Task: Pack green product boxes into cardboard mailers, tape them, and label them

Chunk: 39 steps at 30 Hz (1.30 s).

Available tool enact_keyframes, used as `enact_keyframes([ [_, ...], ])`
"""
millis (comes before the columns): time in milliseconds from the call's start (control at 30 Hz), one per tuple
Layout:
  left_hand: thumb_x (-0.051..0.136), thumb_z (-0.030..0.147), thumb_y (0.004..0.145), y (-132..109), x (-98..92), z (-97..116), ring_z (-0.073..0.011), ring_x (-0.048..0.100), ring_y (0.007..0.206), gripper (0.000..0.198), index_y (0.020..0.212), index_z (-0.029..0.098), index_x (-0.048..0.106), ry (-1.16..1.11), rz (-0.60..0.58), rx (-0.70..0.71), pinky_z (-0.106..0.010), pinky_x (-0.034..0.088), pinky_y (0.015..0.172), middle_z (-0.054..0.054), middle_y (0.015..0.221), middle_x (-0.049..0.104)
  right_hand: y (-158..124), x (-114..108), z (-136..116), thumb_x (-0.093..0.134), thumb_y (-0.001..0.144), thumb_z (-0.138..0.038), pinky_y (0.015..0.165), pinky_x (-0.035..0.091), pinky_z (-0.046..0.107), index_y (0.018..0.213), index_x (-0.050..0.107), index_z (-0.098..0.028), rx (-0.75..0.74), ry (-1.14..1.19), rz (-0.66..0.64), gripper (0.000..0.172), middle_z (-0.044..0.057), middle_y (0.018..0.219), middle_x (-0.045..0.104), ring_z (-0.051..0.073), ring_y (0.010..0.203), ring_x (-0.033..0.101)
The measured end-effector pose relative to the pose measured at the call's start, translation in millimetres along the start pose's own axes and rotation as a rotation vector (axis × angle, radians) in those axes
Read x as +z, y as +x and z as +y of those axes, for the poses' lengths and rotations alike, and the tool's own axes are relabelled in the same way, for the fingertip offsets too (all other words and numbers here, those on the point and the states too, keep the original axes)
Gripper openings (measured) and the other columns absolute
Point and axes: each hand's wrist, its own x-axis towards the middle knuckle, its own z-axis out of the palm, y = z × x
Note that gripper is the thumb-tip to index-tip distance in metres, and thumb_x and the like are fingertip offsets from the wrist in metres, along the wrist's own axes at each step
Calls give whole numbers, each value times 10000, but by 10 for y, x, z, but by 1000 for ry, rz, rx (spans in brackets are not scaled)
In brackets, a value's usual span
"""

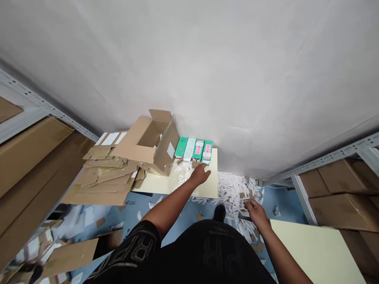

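Left hand [201,174] loosely open, empty, touching rightmost of four small boxes [207,152] on desk [211,185]: probably light, stiff card, best pinched by its sides; right hand [257,211] open over paper scraps [232,189].

Left arm stretched forward, left hand [201,173] palm down, right hand [255,210] low, fingers loosely curled

Box labels [194,148] too small, illegible.
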Motion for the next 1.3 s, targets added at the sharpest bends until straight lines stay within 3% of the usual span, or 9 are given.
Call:
enact_keyframes([
  [133, 665, 575, 868, 629, 103, 159, -387, 481, 1380, 651, 1348, 148, 563, 57, 92, -85, -456, 370, 1116, -227, 1446, 549, 561, -14, -103, 518, 843, -616, 826, 544, 382, 885, 761, -231, -24, 11, -110, 457, 59, 886, 786, 301, 893, 725],
  [300, 683, 624, 832, 1210, 346, 152, -434, 430, 1393, 788, 1408, 123, 488, 217, 56, -235, -488, 359, 1104, -271, 1470, 492, 1124, -177, -145, 530, 847, -586, 848, 526, 384, 888, 766, -241, -81, -23, -225, 420, 55, 898, 786, 298, 893, 709],
  [567, 684, 553, 842, 1526, 595, 216, -366, 483, 1329, 738, 1449, 217, 434, 542, 55, -384, -437, 432, 1042, -188, 1458, 482, 1639, -426, 105, 519, 835, -589, 885, 525, 381, 924, 770, -225, -22, -49, -259, 452, 67, 958, 794, 300, 959, 717],
  [733, 679, 466, 858, 1687, 639, 233, -380, 613, 1198, 951, 1607, 154, 184, 510, -44, -491, -439, 491, 959, -268, 1488, 431, 1584, -301, 215, 529, 832, -577, 851, 552, 387, 917, 773, -224, 32, 10, -269, 437, 69, 933, 790, 296, 925, 726],
  [833, 689, 362, 832, 1638, 564, 193, -386, 614, 1215, 943, 1604, 146, 193, 462, -30, -462, -441, 497, 951, -268, 1478, 456, 1473, -190, 191, 533, 838, -571, 831, 551, 386, 904, 768, -223, 47, 18, -271, 425, 59, 890, 782, 286, 874, 726],
  [933, 712, 374, 795, 1456, 358, 130, -372, 629, 1207, 884, 1553, 183, 300, 305, -41, -421, -435, 500, 953, -210, 1412, 558, 1336, -47, 89, 530, 847, -561, 843, 541, 392, 905, 773, -224, 33, 14, -227, 419, 56, 873, 779, 285, 869, 723],
  [1100, 755, 413, 748, 990, -88, -13, -299, 696, 1077, 758, 1419, 218, 460, -94, -199, -388, -331, 546, 798, -123, 1267, 684, 986, 349, -245, 537, 873, -511, 855, 551, 408, 938, 759, -222, -13, -69, -92, 370, 72, 931, 775, 290, 899, 728],
  [1200, 763, 390, 730, 690, -332, -54, -250, 732, 866, 709, 1360, 198, 498, -309, -370, -372, -272, 529, 624, -110, 1116, 732, 714, 616, -580, 596, 866, -419, 961, 540, 450, 1210, 699, -201, -160, -231, 66, 420, 126, 1198, 729, 317, 1094, 697],
  [1300, 771, 383, 713, 432, -545, -8, -210, 711, 703, 714, 1346, 184, 507, -447, -595, -339, -246, 498, 541, -71, 945, 742, 460, 774, -1031, 634, 831, -267, 1156, 401, 534, 1518, 470, -192, -411, -439, 183, 710, 164, 1535, 514, 354, 1429, 466],
])
